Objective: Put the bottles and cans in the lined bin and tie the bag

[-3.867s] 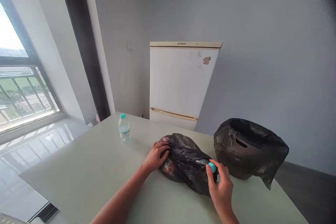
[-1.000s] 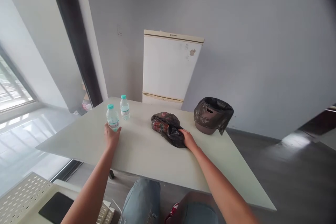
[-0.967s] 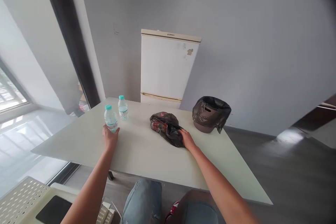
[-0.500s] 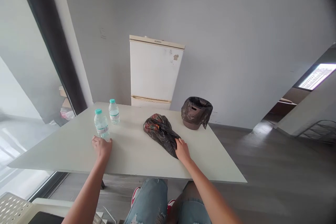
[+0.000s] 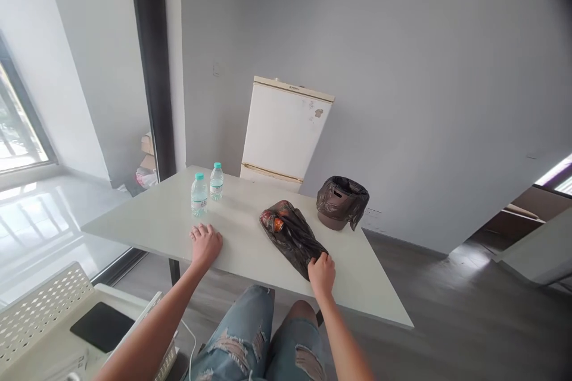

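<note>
My right hand (image 5: pixel 322 274) is closed on the gathered end of a black plastic bag (image 5: pixel 297 241) lying on the white table (image 5: pixel 241 238). Something red and orange shows through the thin film at the bag's far end; I cannot make out what it is. My left hand (image 5: pixel 206 244) rests on the tabletop, fingers spread and holding nothing. Just beyond it stands a clear water bottle (image 5: pixel 199 195) with a teal cap, apart from the fingers. A second such bottle (image 5: pixel 217 181) is upright behind it, slightly to the right.
A brown bin (image 5: pixel 340 208) lined with a black bag stands at the table's far right. Behind the table is a white fridge (image 5: pixel 286 131) against a grey wall. At lower left a white perforated basket (image 5: pixel 49 309) holds a flat black object (image 5: pixel 102 326).
My view has swung left and down, bringing more of the basket into sight. The right hand has drawn the bag's end slightly nearer, stretching it. My left hand has moved off from the nearer bottle.
</note>
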`<state>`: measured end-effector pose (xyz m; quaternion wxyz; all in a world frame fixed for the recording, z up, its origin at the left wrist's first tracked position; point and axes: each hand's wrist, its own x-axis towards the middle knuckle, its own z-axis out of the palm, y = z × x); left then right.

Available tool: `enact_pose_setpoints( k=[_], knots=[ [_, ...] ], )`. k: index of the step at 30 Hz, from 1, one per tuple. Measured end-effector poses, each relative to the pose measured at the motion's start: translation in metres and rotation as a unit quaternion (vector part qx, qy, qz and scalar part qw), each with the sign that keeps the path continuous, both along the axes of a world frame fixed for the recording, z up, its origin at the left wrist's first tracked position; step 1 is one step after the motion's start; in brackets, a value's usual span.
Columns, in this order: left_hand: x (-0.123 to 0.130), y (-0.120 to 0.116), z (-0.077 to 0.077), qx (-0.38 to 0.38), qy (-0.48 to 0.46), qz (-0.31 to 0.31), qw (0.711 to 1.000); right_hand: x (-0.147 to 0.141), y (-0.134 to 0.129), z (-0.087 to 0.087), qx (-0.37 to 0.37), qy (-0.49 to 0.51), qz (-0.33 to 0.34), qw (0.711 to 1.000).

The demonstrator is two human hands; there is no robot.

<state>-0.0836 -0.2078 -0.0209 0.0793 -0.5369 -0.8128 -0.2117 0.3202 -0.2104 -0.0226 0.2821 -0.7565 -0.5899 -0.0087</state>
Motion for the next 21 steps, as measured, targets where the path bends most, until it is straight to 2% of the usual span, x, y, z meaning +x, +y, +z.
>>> enact_pose_setpoints(
  k=[5,9,12,16,18,19,21],
  knots=[
    [0.000,0.000,-0.002,0.020,-0.049,-0.011,0.999,0.027,-0.003,0.000,0.094,0.076,-0.033,0.992],
    [0.001,-0.002,-0.005,0.045,-0.087,-0.033,0.995,0.028,-0.012,0.006,0.170,0.084,-0.026,0.981],
    [0.015,0.002,0.003,0.058,-0.110,-0.113,0.986,0.006,-0.015,0.017,0.185,0.050,0.047,0.980],
    [0.059,0.028,0.024,0.075,-0.147,-0.248,0.955,-0.050,0.003,0.039,0.130,-0.009,0.207,0.970],
    [0.086,0.047,0.032,0.079,-0.176,-0.294,0.936,-0.078,0.023,0.048,0.105,-0.028,0.236,0.966],
    [0.098,0.056,0.034,0.069,-0.204,-0.336,0.917,-0.088,0.035,0.051,0.094,-0.035,0.240,0.965],
    [0.119,0.071,0.031,0.043,-0.229,-0.386,0.893,-0.101,0.056,0.054,0.064,-0.055,0.253,0.964]
  ],
)
